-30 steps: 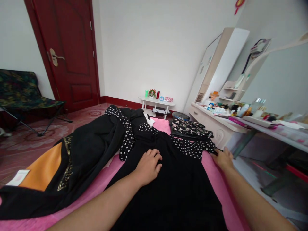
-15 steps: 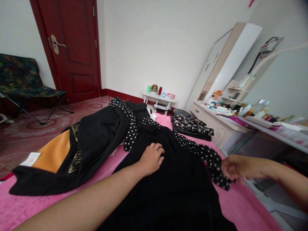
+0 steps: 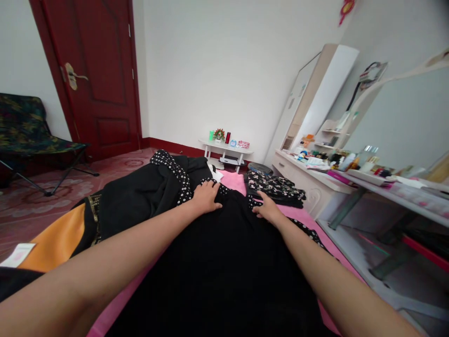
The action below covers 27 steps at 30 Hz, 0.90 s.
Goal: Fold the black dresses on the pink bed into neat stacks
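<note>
Left hand: my left hand lies palm down on dotted cloth, thumb spread from the fingers; the fingertips are out of sight, so I cannot tell whether they grip.
Right hand: my right hand is level with it and well apart, fingers half curled at another dotted patch, forefinger and thumb apart; whether the rest pinch cloth, I cannot tell.
Black garment: the black garment is spread flat between my forearms, its lower end cut off by the bottom edge, its folds lost in the dark.
Dotted sleeve: at my right the dotted sleeve lies partly covered by my forearm.
Pink cloth: the pink cloth lies underneath, mostly covered.
Second garment: at my left the second garment, black with an orange part, runs behind my arm.
Floral pile: the floral pile sits just beyond my right hand.
Counter: farther right, the counter carries crowded bottles, labels too small to read.
Chair: far left, the chair is cut off by the edge.
</note>
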{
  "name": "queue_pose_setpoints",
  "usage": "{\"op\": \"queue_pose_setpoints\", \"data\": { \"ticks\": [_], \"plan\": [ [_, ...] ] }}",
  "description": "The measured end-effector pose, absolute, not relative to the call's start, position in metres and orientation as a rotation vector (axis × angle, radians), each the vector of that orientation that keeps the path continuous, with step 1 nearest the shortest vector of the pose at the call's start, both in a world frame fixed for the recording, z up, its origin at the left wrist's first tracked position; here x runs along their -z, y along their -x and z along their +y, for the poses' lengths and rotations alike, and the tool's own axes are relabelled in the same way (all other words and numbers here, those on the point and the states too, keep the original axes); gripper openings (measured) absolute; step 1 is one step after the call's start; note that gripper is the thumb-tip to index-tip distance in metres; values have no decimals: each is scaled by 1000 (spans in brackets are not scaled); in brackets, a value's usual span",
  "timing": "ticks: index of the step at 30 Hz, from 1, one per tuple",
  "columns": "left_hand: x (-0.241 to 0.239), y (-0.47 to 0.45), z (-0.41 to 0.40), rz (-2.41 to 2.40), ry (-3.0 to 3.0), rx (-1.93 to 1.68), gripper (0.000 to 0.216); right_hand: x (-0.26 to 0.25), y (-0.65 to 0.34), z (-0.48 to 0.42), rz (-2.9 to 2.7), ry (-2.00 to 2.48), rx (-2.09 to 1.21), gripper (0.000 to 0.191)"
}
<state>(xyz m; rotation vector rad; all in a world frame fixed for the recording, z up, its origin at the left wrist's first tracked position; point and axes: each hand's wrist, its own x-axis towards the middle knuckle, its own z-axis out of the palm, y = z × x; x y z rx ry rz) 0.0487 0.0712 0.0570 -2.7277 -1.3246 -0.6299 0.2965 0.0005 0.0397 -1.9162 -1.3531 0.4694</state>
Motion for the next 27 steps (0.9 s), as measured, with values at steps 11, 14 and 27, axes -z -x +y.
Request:
{"op": "queue_pose_setpoints", "data": {
  "ticks": [11,14,27],
  "plan": [
    [-68,-26,99,-1676,2673,1024,35,-74,-349,-40,-1122,1843,-229,37],
    [-97,-18,97,-1510,2595,1648,40,-106,-367,-73,-971,1632,175,43],
    [-145,48,-22,-835,3985,-936,19,-127,-365,-196,-1608,1959,-1492,32]
  ]
}}
